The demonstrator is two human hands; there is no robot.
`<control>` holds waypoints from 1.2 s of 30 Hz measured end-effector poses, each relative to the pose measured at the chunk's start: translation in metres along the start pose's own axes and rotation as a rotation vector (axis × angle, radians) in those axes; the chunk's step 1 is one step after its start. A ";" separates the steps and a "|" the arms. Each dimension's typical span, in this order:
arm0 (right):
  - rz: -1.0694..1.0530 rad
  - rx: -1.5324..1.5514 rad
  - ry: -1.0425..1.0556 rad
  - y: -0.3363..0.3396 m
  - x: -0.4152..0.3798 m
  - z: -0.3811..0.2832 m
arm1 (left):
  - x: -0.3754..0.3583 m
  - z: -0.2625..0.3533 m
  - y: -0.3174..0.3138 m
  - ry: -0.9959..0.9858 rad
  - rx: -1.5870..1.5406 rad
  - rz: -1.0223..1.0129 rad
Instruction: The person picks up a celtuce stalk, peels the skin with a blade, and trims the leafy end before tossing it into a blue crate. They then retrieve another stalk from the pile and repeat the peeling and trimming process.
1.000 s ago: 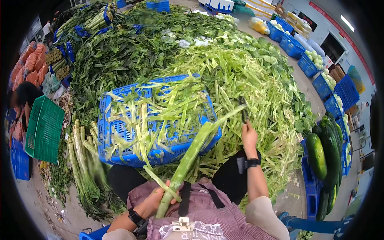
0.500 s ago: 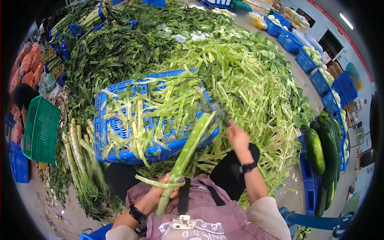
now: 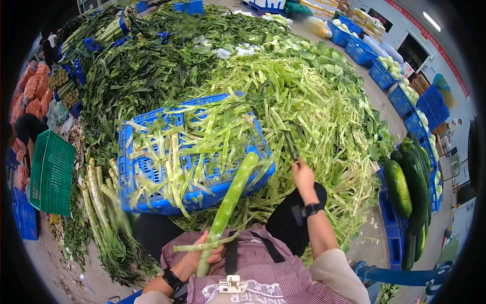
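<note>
A thick, pale green stalk (image 3: 229, 203) slants up from my lap, its top end over the crate's near right corner. Near its lower end my left hand (image 3: 201, 253) is wrapped round it, and a loose strip of peel (image 3: 195, 247) crosses it there. My right hand (image 3: 303, 177), to the right of the stalk and apart from it, grips a dark, slim tool (image 3: 291, 145) that looks like a peeler or knife. An upturned blue crate (image 3: 195, 198) lies before me, strewn with peel strips (image 3: 220, 134).
Peelings (image 3: 324, 137) and dark leaves (image 3: 136, 71) are heaped beyond the crate. Unpeeled stalks (image 3: 96, 197) lie at left, near a green crate (image 3: 50, 175) and a bending person (image 3: 29, 129). Large green gourds (image 3: 415, 177) rest at right. Blue crates of pale vegetables (image 3: 382, 75) line the aisle.
My right hand and the tool have moved slightly away from the stalk's top; the tool now points up and left. The stalk's top has shifted left and down a little.
</note>
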State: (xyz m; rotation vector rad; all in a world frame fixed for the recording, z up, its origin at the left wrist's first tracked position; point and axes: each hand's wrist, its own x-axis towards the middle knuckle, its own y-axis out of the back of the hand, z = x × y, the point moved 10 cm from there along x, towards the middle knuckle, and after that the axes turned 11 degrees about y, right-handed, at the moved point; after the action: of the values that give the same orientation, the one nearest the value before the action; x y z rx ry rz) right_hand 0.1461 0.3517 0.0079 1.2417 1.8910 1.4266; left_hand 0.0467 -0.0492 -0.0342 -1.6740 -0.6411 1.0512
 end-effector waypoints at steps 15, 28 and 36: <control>-0.670 0.628 0.033 0.018 -0.031 -0.117 | 0.001 -0.015 0.020 0.079 -0.227 0.055; -0.888 0.340 0.130 0.006 -0.020 -0.139 | 0.007 -0.013 0.007 0.112 -0.118 -0.161; -0.918 0.529 -0.016 -0.032 -0.038 -0.111 | 0.006 -0.009 0.000 0.081 -0.107 -0.097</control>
State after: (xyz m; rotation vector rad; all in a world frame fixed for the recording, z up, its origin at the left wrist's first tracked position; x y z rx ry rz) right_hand 0.0648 0.2613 0.0119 0.3973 2.4213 0.4462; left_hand 0.0579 -0.0486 -0.0349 -1.7507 -0.7286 0.8888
